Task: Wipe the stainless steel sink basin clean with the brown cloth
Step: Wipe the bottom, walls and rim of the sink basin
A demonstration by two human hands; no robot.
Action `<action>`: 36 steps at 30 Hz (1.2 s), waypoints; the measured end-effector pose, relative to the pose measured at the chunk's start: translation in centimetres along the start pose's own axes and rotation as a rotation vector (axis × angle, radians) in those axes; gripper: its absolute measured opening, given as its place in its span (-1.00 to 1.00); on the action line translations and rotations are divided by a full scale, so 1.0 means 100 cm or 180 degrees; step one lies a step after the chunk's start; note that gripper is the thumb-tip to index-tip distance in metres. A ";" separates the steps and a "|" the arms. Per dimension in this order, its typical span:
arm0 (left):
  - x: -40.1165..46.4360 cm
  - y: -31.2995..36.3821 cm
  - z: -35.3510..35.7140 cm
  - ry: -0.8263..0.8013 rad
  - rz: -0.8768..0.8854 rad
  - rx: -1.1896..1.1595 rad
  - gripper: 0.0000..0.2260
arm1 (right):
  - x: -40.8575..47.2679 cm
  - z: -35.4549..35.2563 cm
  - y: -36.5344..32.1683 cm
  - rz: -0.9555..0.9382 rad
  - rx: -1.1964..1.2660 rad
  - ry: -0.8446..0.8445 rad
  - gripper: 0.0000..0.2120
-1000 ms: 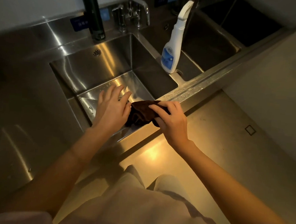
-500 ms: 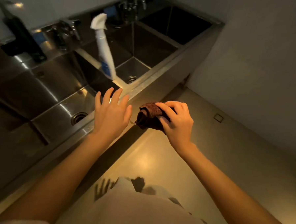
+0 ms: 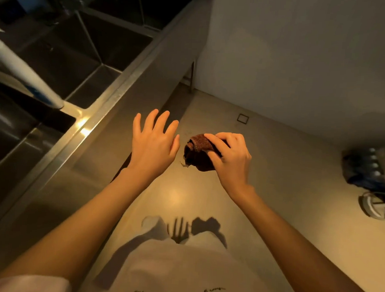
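1. The brown cloth is held bunched into a wad in the right hand, whose fingers are curled over its top and closed firmly round it. It hangs in the air over the floor, clear of the steel unit.

2. The left hand is empty, its fingers spread wide and flat, palm down. It is just beside the cloth but no contact between them can be seen.

3. The stainless steel sink basin lies to the left of both hands and further forward, past the front rim of the unit. Which of the several basins is meant cannot be settled from this view; only the nearest one's edge is shown, dark and partly cut off.

4. The deciding relation: the cloth is on the far side of the left hand from the sink, so the right hand is judged to need a leftward, forward sweep across the rim before any wiping can be done. The left hand is the nearer to the rim.

5. A white spray bottle stands on the divider between basins, blurred, and would have to be avoided on that path.

6. The wad has no clear long axis; it would probably need flattening against the steel.
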State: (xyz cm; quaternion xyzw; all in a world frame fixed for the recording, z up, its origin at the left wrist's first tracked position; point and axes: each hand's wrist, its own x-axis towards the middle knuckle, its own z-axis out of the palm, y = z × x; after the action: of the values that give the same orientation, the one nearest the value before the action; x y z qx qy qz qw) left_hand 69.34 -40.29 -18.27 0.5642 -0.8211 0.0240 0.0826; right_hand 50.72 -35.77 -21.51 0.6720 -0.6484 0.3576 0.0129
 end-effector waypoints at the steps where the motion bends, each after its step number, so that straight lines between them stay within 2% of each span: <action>1: 0.006 0.004 0.004 -0.0027 0.0050 -0.0006 -0.62 | 0.001 0.000 0.006 0.0074 -0.0025 -0.0024 -0.74; 10: 0.084 0.003 0.038 -0.0120 0.0320 -0.0054 -0.62 | 0.048 0.029 0.049 0.0377 -0.0265 -0.0057 -0.73; 21: 0.238 -0.052 0.058 0.0005 0.0532 -0.0147 -0.64 | 0.191 0.098 0.075 0.0387 -0.0504 0.0095 -0.70; 29: 0.313 -0.076 0.072 -0.0122 0.0503 -0.0166 -0.64 | 0.263 0.131 0.098 0.0419 -0.0576 0.0100 -0.70; 36: 0.379 -0.079 0.092 -0.0235 0.0388 -0.0086 -0.62 | 0.323 0.158 0.141 0.0501 -0.0388 -0.0181 -0.72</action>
State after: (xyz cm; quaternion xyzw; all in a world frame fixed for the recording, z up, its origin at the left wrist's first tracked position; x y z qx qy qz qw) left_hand 62.42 -79.39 -21.61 0.5125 -0.8567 -0.0028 0.0583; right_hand 42.50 -73.41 -23.47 0.6269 -0.7198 0.2982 0.0072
